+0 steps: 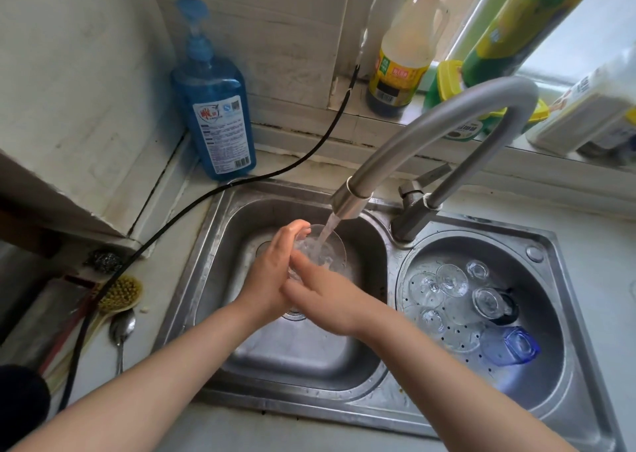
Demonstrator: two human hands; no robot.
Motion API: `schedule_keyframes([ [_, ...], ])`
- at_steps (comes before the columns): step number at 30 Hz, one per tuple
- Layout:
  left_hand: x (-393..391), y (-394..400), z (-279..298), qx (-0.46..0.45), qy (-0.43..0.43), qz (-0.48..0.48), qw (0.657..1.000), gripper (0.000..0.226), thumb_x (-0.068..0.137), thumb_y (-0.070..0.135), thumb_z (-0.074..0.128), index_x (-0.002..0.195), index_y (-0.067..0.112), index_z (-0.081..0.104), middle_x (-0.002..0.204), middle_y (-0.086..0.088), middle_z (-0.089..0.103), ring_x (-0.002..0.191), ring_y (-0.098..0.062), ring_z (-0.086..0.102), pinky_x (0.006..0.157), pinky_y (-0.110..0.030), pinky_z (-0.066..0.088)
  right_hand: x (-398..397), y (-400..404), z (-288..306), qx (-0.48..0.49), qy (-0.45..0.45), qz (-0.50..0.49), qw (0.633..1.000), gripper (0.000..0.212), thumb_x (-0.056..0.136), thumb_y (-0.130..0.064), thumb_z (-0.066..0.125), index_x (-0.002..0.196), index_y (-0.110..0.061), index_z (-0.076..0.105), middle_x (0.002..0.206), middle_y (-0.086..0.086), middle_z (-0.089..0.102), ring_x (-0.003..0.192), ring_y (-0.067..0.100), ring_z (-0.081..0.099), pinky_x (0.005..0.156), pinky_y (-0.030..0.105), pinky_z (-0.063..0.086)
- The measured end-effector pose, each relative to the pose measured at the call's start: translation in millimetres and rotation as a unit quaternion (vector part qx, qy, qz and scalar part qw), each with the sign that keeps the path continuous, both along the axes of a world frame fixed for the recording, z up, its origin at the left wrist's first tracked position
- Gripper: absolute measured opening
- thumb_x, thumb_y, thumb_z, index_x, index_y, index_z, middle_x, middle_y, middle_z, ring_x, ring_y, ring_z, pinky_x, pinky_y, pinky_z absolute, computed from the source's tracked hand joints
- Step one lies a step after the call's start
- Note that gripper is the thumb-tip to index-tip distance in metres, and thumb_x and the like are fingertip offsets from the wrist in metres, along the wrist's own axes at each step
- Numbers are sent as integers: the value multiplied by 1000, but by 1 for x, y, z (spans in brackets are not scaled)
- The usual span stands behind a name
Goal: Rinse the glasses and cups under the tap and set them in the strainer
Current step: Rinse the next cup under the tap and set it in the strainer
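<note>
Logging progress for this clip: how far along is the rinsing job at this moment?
Well along. Done: several clear glasses and a blue cup lie upside down in the strainer. In hand: the left hand and right hand hold one clear glass under the running tap. Left: setting this glass in the strainer; no other unwashed glassware shows.

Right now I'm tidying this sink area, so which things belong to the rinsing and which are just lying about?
In the job: the glass held by the left hand and right hand, tap, strainer, rinsed glasses, blue cup.

Lying about: soap bottle, spoon, brush, steel scourer, sauce bottle.
</note>
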State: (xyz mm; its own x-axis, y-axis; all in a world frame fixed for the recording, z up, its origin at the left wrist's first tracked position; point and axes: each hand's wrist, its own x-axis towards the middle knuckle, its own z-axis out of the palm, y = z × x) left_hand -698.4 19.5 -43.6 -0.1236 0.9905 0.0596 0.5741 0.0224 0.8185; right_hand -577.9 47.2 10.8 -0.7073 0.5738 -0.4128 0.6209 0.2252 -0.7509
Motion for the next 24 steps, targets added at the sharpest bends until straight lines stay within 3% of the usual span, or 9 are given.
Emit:
schedule_keyframes([
  [3, -8, 0, 1, -37, 30, -25, 999, 86, 67, 16, 82, 140, 20, 36, 126, 20, 38, 111, 0, 40, 90, -10, 31, 16, 4, -3, 124, -77, 134, 980, 41, 81, -29, 56, 118, -14, 49, 107, 9, 65, 98, 28, 61, 87, 39, 49],
  [6, -10, -1, 2, -38, 26, -38, 998, 92, 62, 26, 87, 139, 22, 37, 132, 10, 46, 115, -7, 46, 91, -18, 38, 36, 24, -18, 342, -185, 293, 874, 56, 77, -16, 65, 131, -13, 51, 135, 7, 56, 132, 24, 45, 120, 41, 16],
  [8, -10, 1, 4, -32, 29, -35, 998, 89, 63, 26, 86, 138, 21, 37, 132, 8, 47, 112, -7, 48, 89, -16, 38, 40, 30, -26, 453, -176, 302, 820, 58, 66, -16, 75, 122, -9, 61, 126, 9, 63, 127, 24, 52, 118, 45, 12],
  [10, -9, 3, 5, -31, 27, -34, 999, 89, 64, 26, 86, 138, 20, 38, 133, 6, 47, 112, -8, 48, 88, -14, 36, 34, 25, -23, 398, -181, 283, 854, 59, 67, -15, 72, 124, -9, 56, 124, 11, 63, 124, 27, 53, 119, 42, 20],
  [13, -5, 1, -1, -39, 20, -26, 999, 91, 62, 17, 86, 139, 20, 38, 139, 4, 45, 121, -13, 46, 88, -10, 31, 18, 8, -13, 74, -97, 121, 985, 60, 75, -19, 68, 130, -14, 44, 121, 8, 60, 109, 26, 57, 97, 38, 47],
  [17, -8, -2, -6, -46, 34, -29, 998, 92, 61, 14, 86, 139, 25, 37, 141, 7, 43, 125, -18, 47, 95, -24, 39, 13, -4, -15, -36, 11, 35, 999, 68, 74, -16, 64, 137, -15, 40, 125, 6, 59, 110, 24, 59, 95, 39, 49],
  [19, -9, -3, -3, -56, 22, -40, 997, 91, 61, 19, 86, 137, 24, 37, 135, 7, 46, 120, -16, 48, 95, -27, 43, 26, 4, -21, 120, -53, 139, 982, 60, 74, -4, 61, 132, -12, 48, 122, 8, 62, 113, 27, 57, 108, 40, 38],
  [21, -9, -4, 1, -65, 9, -52, 996, 90, 61, 26, 87, 135, 26, 37, 125, 12, 47, 112, -11, 49, 92, -25, 46, 41, 23, -31, 328, -88, 262, 903, 56, 67, 1, 64, 121, -14, 61, 116, 4, 68, 115, 23, 59, 119, 40, 17],
  [24, -11, -3, 8, -74, -13, -80, 994, 88, 60, 30, 88, 132, 31, 36, 121, 17, 48, 108, -5, 51, 88, -19, 47, 58, 43, -36, 437, -72, 314, 840, 44, 67, -5, 61, 107, -20, 72, 106, 0, 72, 118, 20, 60, 119, 42, 12],
])
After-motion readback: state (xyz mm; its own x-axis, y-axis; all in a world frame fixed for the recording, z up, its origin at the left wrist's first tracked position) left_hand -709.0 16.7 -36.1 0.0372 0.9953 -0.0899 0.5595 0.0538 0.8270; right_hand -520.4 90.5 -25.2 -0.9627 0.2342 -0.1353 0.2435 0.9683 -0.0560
